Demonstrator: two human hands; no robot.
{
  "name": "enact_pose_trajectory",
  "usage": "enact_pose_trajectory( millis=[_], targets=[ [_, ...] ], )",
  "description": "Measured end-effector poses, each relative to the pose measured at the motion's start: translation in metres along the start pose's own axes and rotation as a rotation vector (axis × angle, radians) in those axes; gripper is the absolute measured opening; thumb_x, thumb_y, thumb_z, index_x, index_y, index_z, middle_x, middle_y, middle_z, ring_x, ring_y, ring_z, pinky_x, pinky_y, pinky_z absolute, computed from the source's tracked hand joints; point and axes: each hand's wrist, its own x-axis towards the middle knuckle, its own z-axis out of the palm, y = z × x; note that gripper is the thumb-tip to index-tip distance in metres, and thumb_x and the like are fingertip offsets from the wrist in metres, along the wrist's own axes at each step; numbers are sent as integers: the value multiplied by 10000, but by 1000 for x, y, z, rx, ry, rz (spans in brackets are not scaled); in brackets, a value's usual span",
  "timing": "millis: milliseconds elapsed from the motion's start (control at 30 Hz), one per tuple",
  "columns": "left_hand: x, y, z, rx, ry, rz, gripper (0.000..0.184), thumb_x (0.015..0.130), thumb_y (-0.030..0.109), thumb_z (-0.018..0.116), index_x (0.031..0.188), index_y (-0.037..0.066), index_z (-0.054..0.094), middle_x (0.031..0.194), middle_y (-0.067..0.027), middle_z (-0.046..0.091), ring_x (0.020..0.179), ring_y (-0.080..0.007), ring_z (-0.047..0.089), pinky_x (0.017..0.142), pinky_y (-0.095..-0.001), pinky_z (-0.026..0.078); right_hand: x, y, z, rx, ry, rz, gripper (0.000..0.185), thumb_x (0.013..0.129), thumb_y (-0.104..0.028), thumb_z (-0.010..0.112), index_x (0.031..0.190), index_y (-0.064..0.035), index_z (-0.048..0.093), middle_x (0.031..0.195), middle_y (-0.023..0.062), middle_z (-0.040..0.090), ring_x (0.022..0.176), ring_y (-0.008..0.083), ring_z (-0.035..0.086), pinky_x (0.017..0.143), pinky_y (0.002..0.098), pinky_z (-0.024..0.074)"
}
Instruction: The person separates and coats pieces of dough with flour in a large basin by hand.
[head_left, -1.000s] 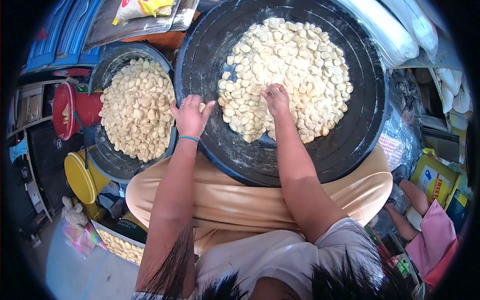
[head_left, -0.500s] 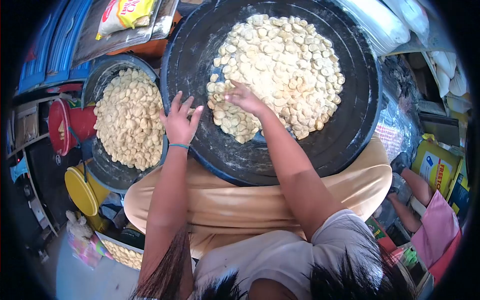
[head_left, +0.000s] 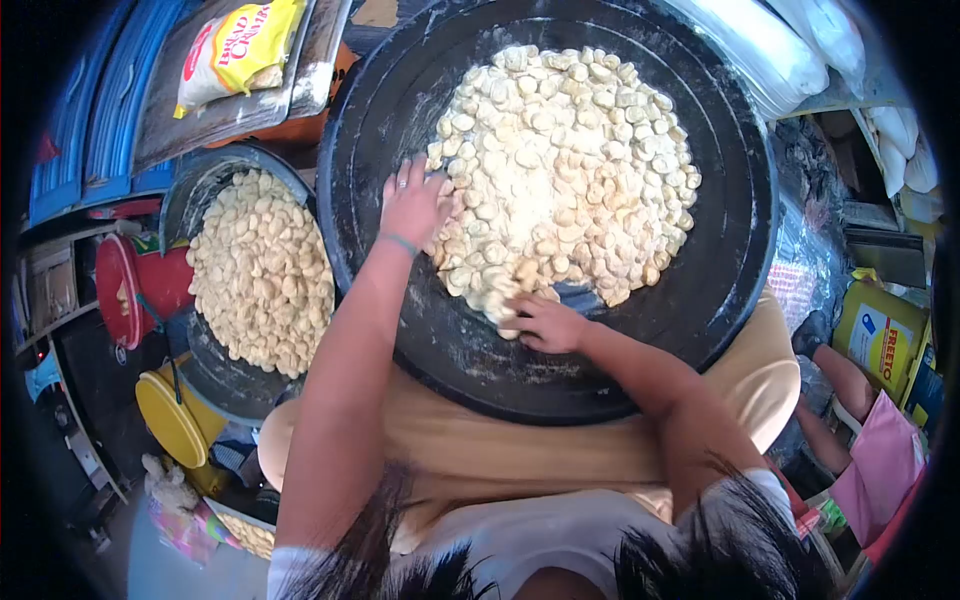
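Observation:
A heap of small, round, floury dough pieces (head_left: 600, 180) lies in a wide black basin (head_left: 700, 330), with loose pale powder over its middle. At the heap's left edge is my left hand (head_left: 415, 208), open, its fingers against the pieces and partly out of sight among them. It wears a ring and a band at the wrist. My right hand (head_left: 548, 324) rests at the near edge of the heap, fingers apart and touching several pieces. The blurred pieces beside its fingertips hide whether any sits under them.
To the left stands a grey basin (head_left: 225, 395) piled with more dough pieces. Beyond it are a red bucket (head_left: 118, 290) and a yellow bucket (head_left: 165, 420). A bread crumb bag (head_left: 235, 55) lies on trays at upper left. Another person's leg (head_left: 845, 382) shows at right.
My left hand has moved from above the basin's left rim to the heap's left edge. My right hand has come nearer to me, down to the heap's near edge. Pieces at the lower left have shifted.

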Motion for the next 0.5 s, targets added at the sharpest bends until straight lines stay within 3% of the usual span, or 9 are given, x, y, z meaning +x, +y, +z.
enact_pose_trajectory(
  millis=[67,133,233,300,333,367,400,433,500],
  targets=[
    [66,-24,41,-269,-5,-107,523,885,447,532,1289,117,497,1430,-184,349,1334,-370,310,1057,-509,279,-17,4,-41,261,46,280,293,769,-156,636,1059,-113,646,1089,138,588,1106,295,545,869,367,457],
    [86,-41,92,-455,46,-182,569,886,498,506,1329,145,459,1439,-181,341,1334,-366,315,1052,-529,282,-35,37,-39,538,220,920,340,836,-321,624,1047,-57,656,963,145,669,986,311,617,839,355,472],
    [86,-5,127,-295,-28,-317,638,867,547,506,1374,171,403,1437,-170,355,1319,-345,357,1038,-562,291,-53,48,-63,481,-115,1199,660,777,-562,640,1198,-57,582,1142,178,626,1061,298,596,902,373,458],
    [52,25,116,-169,-107,-450,729,837,604,514,1412,186,354,1424,-163,386,1301,-327,397,1018,-586,302,-52,90,-14,1283,-56,1355,790,756,-622,631,1318,-92,466,1271,179,539,1127,305,550,950,408,434],
    [37,34,88,-209,-299,-488,759,818,614,535,1410,169,365,1399,-166,420,1284,-320,422,1019,-555,319,-52,103,9,1696,-4,1388,862,746,-653,626,1378,-110,408,1335,179,495,1159,308,527,973,426,423],
    [32,37,63,-248,-479,-518,790,800,624,556,1408,152,376,1374,-170,454,1267,-314,447,1019,-525,336,-27,96,25,1806,52,1318,911,791,-672,560,1444,-113,258,1419,171,386,1229,321,456,1025,470,378],
    [29,20,67,-429,-552,-453,774,799,624,561,1371,122,420,1335,-182,484,1241,-308,468,1013,-469,354,7,80,49,1983,242,849,828,858,-636,497,1423,-69,282,1365,179,438,1237,294,448,1048,452,354],
    [26,-2,73,-610,-622,-385,762,799,624,566,1335,92,464,1296,-195,514,1215,-302,489,1007,-414,372,42,86,96,2102,561,601,770,899,-609,447,1413,-54,303,1333,175,466,1214,282,474,1018,441,399],
    [32,-30,71,-645,-651,-443,719,815,598,567,1287,59,500,1244,-193,545,1144,-276,526,977,-358,393,102,49,75,2042,797,630,729,905,-596,445,1381,-50,369,1276,159,525,1104,270,568,918,392,494]
  ],
)
